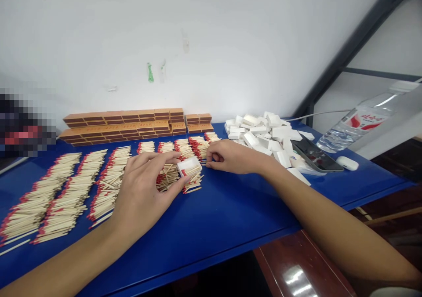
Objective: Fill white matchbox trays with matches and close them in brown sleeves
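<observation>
My left hand [145,187] grips a small white tray [188,165] between thumb and fingers, and some red-tipped matches lie in it. Just right of the tray is my right hand [227,156], its fingers curled and pressed together beside the matches; what they hold, if anything, is hidden. Around and behind the tray are short rows of matches [184,149]. Longer rows of matches [59,191] lie to the left, their red heads facing left. A heap of white trays [263,134] sits to the right of my right hand.
Orange-brown matchboxes [132,125] are stacked along the wall. On the right of the blue table [211,235] are a dark phone [314,154], a white earphone case [347,163] and a tilted water bottle [362,117]. Part of a blurred-out area shows at far left.
</observation>
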{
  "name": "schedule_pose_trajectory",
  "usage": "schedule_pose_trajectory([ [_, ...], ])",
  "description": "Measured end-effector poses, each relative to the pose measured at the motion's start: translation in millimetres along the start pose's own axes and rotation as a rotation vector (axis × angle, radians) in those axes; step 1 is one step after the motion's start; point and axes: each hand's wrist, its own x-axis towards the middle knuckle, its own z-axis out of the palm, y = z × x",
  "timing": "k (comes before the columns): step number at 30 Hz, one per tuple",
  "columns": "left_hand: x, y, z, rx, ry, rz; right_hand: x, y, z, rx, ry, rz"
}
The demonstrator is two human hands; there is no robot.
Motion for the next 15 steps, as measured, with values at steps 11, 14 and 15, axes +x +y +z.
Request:
schedule_pose_trajectory([
  [11,-0.8,-1.4,1.2,0.012,-0.002,0.001,1.7,2.3,1.9,0.014,0.011,-0.001],
  [14,-0.8,-1.8,1.9,0.010,-0.004,0.010,1.0,3.1,0.1,0.024,-0.024,0.038],
  [15,-0.8,-1.8,2.0,0.009,-0.006,0.012,0.7,3.6,-1.3,0.024,-0.032,0.042],
])
